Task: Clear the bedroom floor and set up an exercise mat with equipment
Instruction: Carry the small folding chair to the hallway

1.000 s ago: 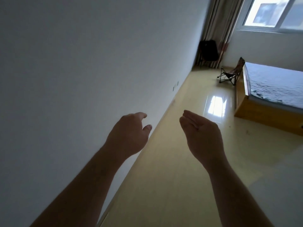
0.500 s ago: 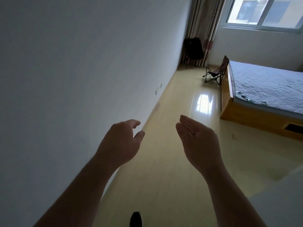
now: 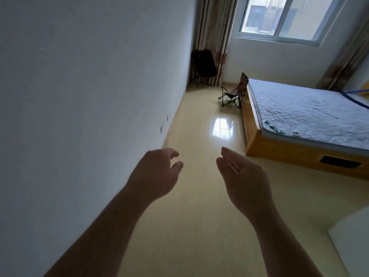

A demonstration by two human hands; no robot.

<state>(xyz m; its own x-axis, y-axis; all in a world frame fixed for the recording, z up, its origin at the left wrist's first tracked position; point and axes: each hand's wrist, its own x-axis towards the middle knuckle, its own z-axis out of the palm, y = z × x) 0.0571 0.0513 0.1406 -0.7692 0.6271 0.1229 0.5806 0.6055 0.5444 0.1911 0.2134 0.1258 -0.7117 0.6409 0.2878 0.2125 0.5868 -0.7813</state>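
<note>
Both my arms reach forward over a pale yellow floor [image 3: 199, 216]. My left hand [image 3: 155, 174] hangs with loosely curled fingers and holds nothing. My right hand [image 3: 243, 180] has its fingers straight and together, also holding nothing. A small folding camp chair [image 3: 234, 92] stands on the floor far ahead, beside the bed's far corner. A dark folding chair [image 3: 203, 65] stands in the far corner by the curtain. No mat or exercise equipment is in view.
A white wall [image 3: 89, 96] runs along my left. A wooden bed [image 3: 259, 144] with a quilted mattress [image 3: 309, 114] fills the right side. A window [image 3: 283, 17] and curtains [image 3: 213, 33] are at the far end. A white surface [image 3: 355, 240] shows at the lower right.
The view has swung right and levelled, bringing more of the bed and window into sight. Both hands keep the same pose in front of me.
</note>
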